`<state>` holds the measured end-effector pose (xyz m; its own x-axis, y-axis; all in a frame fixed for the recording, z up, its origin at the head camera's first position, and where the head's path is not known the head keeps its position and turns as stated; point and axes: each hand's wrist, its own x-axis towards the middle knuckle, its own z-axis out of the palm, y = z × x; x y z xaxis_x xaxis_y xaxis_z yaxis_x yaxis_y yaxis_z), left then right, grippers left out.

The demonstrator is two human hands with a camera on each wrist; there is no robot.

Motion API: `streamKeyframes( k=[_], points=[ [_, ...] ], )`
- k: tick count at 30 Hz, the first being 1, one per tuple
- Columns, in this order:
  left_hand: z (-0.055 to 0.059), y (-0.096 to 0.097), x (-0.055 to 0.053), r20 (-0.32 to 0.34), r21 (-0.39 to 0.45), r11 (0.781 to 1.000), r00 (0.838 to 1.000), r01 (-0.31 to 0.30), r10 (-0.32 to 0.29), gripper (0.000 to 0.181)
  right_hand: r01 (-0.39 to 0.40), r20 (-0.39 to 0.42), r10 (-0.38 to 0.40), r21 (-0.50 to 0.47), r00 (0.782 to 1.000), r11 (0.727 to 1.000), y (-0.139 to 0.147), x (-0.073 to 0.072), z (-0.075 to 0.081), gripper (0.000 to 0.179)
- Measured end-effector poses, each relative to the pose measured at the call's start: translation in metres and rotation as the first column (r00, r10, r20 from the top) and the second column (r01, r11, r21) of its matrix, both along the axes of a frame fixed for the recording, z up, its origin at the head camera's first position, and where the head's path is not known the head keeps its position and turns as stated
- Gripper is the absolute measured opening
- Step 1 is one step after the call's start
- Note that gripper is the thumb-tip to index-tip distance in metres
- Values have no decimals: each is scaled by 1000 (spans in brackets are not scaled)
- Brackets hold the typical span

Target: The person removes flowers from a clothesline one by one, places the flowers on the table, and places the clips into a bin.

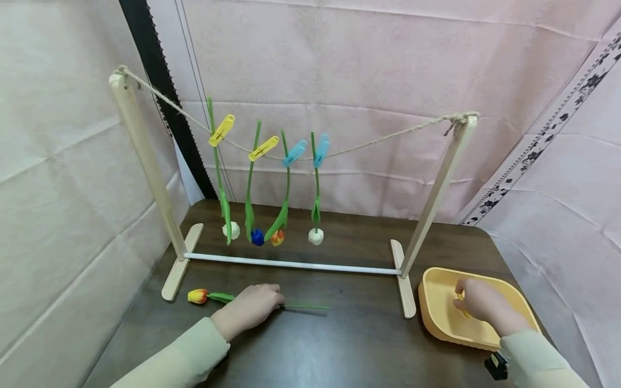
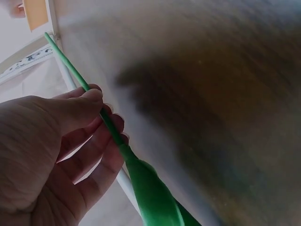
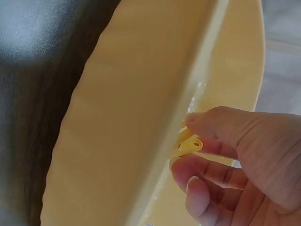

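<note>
My left hand (image 1: 253,306) pinches the green stem of an artificial tulip (image 2: 146,188) between thumb and fingers, low over the table. The tulip's orange-yellow bloom (image 1: 197,296) points left and its bare stem end points right. Inside a yellow plastic tray (image 1: 439,325), my right hand (image 1: 481,302) holds a yellow clothespin (image 3: 190,145) between thumb and fingertips. Behind the hands, a rope (image 1: 378,142) carries several upside-down tulips, including one with a blue bloom (image 1: 257,237). Yellow clothespins (image 1: 263,148) and blue clothespins (image 1: 321,150) grip their stems.
The rope is tied between two wooden posts (image 1: 439,196) on flat feet (image 1: 183,261), joined by a low white bar (image 1: 291,264). This frame stands across the brown table (image 1: 310,345). Pale cloth (image 1: 349,64) hangs behind and at both sides.
</note>
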<state>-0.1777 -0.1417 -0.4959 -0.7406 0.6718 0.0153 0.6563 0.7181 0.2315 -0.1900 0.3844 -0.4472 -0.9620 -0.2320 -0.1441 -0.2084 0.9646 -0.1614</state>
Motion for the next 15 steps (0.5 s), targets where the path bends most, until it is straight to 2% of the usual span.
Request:
streamKeyframes(
  k=[7, 15],
  points=[
    [-6, 3, 3, 1, -16, 1000, 1000, 3, -3, 19, 74, 101, -75, 14, 992, 997, -1, -1, -9, 20],
    [-7, 4, 3, -61, -17, 1000, 998, 10, -11, 14, 90, 100, -93, 32, 991, 995, -1, -2, -8, 21]
  ],
)
